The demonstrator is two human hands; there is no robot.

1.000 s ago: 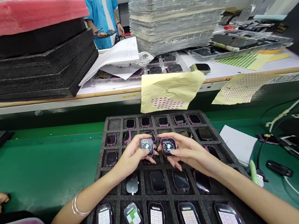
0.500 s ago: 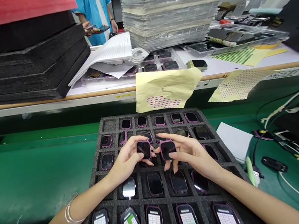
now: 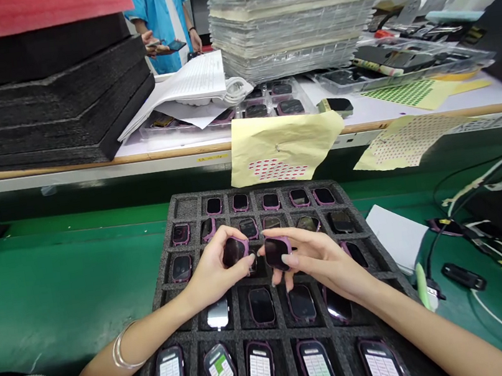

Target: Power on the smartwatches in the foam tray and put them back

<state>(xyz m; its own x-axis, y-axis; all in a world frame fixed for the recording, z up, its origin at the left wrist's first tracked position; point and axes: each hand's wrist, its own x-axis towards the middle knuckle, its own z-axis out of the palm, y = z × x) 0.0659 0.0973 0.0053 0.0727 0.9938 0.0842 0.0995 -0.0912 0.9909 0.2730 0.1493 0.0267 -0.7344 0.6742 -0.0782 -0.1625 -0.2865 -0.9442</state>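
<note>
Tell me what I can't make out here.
In the head view:
Left watch, in the left hand: back turned away.
Right watch, in the right hand: back turned away.
Foam tray: near right corner cut off by bottom edge.
Co-worker: head cut off by top edge.
Printed papers: text too small.

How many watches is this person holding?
2: one dark-screened watch in the left hand, another watch in the right hand. More could be hidden behind them.
</note>
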